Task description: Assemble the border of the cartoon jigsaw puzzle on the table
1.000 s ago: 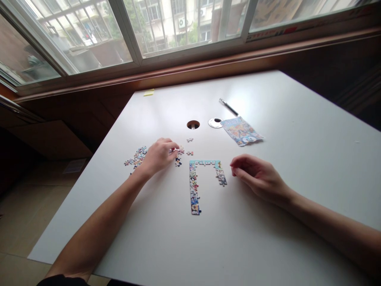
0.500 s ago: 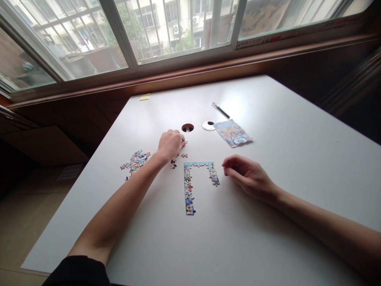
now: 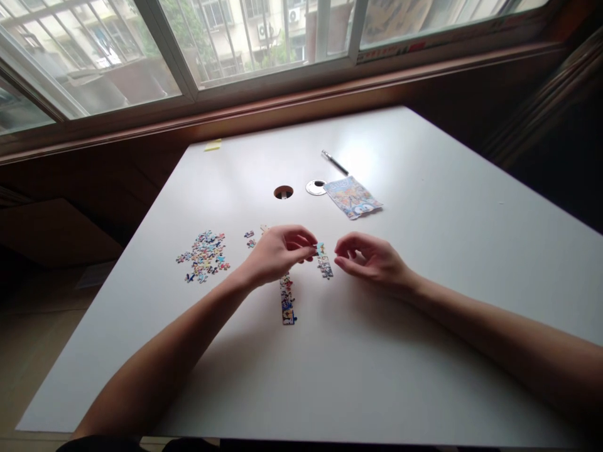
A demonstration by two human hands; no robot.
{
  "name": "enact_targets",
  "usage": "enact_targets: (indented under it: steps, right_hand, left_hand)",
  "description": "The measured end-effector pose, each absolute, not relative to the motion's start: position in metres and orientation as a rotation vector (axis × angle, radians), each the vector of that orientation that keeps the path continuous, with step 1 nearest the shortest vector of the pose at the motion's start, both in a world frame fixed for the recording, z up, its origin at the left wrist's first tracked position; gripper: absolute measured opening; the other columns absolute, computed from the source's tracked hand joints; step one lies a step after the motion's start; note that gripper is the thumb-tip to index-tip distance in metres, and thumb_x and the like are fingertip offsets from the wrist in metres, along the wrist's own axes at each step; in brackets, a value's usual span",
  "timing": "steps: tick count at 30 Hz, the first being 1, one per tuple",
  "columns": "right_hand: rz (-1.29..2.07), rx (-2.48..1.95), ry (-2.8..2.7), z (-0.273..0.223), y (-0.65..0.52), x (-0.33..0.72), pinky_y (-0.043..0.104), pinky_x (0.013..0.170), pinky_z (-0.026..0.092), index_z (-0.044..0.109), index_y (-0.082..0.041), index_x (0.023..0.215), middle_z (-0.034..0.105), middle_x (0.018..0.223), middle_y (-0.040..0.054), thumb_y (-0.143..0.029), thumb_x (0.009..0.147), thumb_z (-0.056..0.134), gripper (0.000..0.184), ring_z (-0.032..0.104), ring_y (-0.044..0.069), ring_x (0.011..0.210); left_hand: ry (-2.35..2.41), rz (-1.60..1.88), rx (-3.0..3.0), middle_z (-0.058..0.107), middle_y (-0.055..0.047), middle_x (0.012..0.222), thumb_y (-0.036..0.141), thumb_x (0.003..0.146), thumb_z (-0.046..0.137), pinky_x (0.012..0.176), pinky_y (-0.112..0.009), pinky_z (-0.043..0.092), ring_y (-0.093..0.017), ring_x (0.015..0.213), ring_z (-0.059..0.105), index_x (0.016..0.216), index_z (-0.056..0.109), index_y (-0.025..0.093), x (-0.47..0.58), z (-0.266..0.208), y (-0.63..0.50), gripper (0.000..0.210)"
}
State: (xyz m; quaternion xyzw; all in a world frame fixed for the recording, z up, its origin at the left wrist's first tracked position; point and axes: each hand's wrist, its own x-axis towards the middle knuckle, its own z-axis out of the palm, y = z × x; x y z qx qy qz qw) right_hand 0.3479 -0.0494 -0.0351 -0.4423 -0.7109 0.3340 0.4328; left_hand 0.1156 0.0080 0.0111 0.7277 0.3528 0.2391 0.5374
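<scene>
My left hand [image 3: 286, 251] is over the top of a partly joined jigsaw puzzle [image 3: 286, 301], its thumb and fingers pinched on a small puzzle piece that is mostly hidden. The hand covers the top left of the joined pieces; the left strip and the short right strip [image 3: 325, 267] show beside it. Just right of that strip, my right hand [image 3: 370, 260] rests on its side, fingers loosely curled, a gap between thumb and forefinger and nothing visible in it. A few loose pieces [image 3: 249, 238] lie behind my left wrist, partly covered.
A heap of loose puzzle pieces [image 3: 205, 256] lies on the left of the white table [image 3: 377, 376]. Farther back are a round hole [image 3: 283, 192], its cover disc [image 3: 315, 188], a printed picture sheet [image 3: 354, 198] and a pen [image 3: 335, 162]. The window stands behind.
My left hand has come from the loose pieces toward the right, over the joined puzzle. My right hand stays beside the right strip. The whole view has shifted slightly.
</scene>
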Motion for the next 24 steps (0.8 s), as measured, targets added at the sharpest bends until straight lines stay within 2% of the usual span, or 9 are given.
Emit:
enact_targets:
  steps: [4,16,20,24]
  right_hand:
    - [0.677,-1.001,-1.925,-0.033,-0.050,0.348,0.029,0.068,0.048,0.063,-0.022,0.091,0.065,0.078,0.0004,-0.030,0.080,0.075,0.018,0.056,0.014,0.071]
    - [0.603,-1.051,-1.921,-0.029,-0.053,0.344,0.030,0.066,0.050,0.065,-0.022,0.087,0.066,0.076,0.0020,-0.031,0.083,0.071,0.012,0.058,0.015,0.069]
    - [0.572,-1.023,-1.977,-0.030,-0.053,0.345,0.031,0.068,0.051,0.065,-0.023,0.088,0.066,0.080,0.0029,-0.028,0.083,0.071,0.009,0.059,0.016,0.071]
    - [0.564,-0.963,-2.151,-0.029,-0.051,0.346,0.035,0.079,0.052,0.065,-0.023,0.085,0.064,0.090,0.0053,-0.024,0.081,0.072,0.009,0.059,0.020,0.087]
  left_hand:
    - [0.856,0.559,1.459,0.075,-0.009,0.080,0.028,0.084,0.072,0.072,-0.030,0.057,-0.019,0.080,0.073,0.089,0.064,0.013,0.124,0.004,-0.016,0.018]
    - [0.795,0.477,1.389,0.077,-0.012,0.084,0.026,0.087,0.070,0.078,-0.034,0.059,-0.019,0.085,0.075,0.089,0.059,0.014,0.128,0.007,-0.018,0.017]
    - [0.871,0.410,1.590,0.077,-0.009,0.085,0.031,0.090,0.065,0.069,-0.030,0.057,-0.017,0.077,0.073,0.096,0.059,0.016,0.121,0.008,-0.015,0.017]
    - [1.029,0.546,2.067,0.074,-0.003,0.082,0.027,0.089,0.062,0.066,-0.026,0.051,-0.014,0.071,0.067,0.097,0.064,0.018,0.113,0.012,-0.009,0.012]
